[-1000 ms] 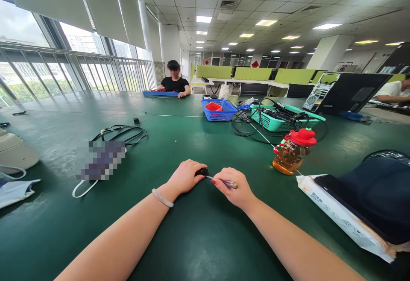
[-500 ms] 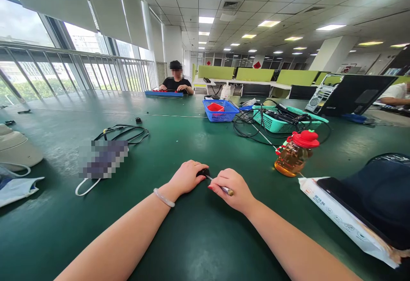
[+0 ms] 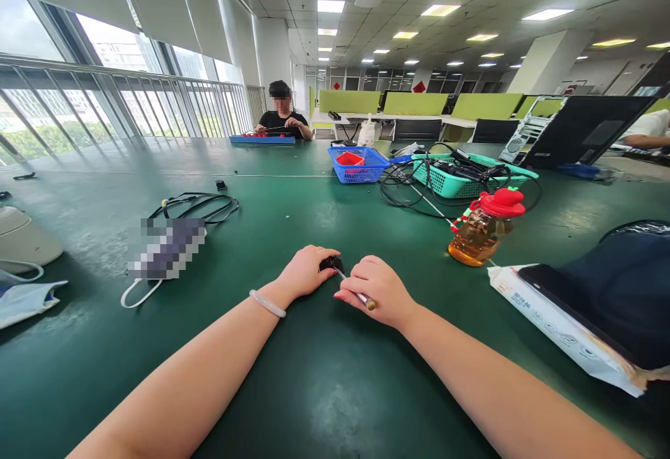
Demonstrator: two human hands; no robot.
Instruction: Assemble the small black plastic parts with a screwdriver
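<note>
My left hand [image 3: 305,270], with a pale bangle [image 3: 267,304] at the wrist, grips a small black part [image 3: 331,263] against the green table [image 3: 324,361]. What kind of part it is, I cannot make out. Held in my right hand [image 3: 381,291] is a thin screwdriver-like tool [image 3: 365,301] with a metal shaft and a brownish handle end. Its shaft slants up and left, and the tip reaches the black part, partly hidden by the fingers of my left hand.
A bottle with a red lid [image 3: 480,232] stands right, near a wipes pack [image 3: 555,326] with a phone [image 3: 573,309] on it. Behind are a blue basket [image 3: 361,171] and a teal basket [image 3: 455,185] of cables. A lanyard [image 3: 209,208] lies left. A person [image 3: 283,114] sits opposite.
The camera view has tilted slightly, so the scene sits higher in the picture. My right hand's fingers have shifted a little on the tool; both hands remain at the black part.
</note>
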